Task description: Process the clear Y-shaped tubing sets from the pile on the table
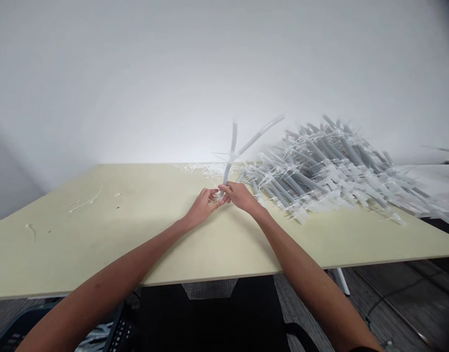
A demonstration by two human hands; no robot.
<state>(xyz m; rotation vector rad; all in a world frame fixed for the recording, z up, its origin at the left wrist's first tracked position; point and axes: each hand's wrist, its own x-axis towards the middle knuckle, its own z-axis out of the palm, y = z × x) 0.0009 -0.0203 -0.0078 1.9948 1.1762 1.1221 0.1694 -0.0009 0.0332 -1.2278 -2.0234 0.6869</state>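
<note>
Upright over the table, a Y-shaped grey corrugated tube (227, 173) rises from between my hands, with two arms spreading from a pale joint. Thin cable-tie tails stick out at that joint. My right hand (240, 196) is closed around the lower stem, thumb and fingers pinching it. At the bottom end of the stem, my left hand (204, 207) has its fingers curled and its thumb against the tube. The fingers partly hide that lower end, and I cannot make out any small piece there.
A large heap of similar grey tubes (319, 161) with pale fittings lies on the right. White cable ties (209, 169) are scattered behind my hands. Loose tie scraps (87, 200) lie on the left of the table (136, 244). A dark basket (116, 327) stands below the front edge.
</note>
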